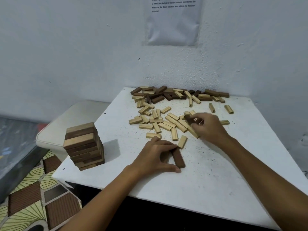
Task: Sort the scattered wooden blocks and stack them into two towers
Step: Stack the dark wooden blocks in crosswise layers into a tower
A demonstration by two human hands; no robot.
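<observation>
Left hand sits near the middle of the counter, fingers and thumb curled around dark wooden blocks lying flat. Right hand reaches into the pale scattered blocks and pinches a dark block out of them. The mixed heap waits along the far edge. The tower stands at the near left corner, close to the edge and a touch uneven, I'd say. Risks from here: a forearm swinging left could topple it, or the pinched block could drag pale neighbours along.
</observation>
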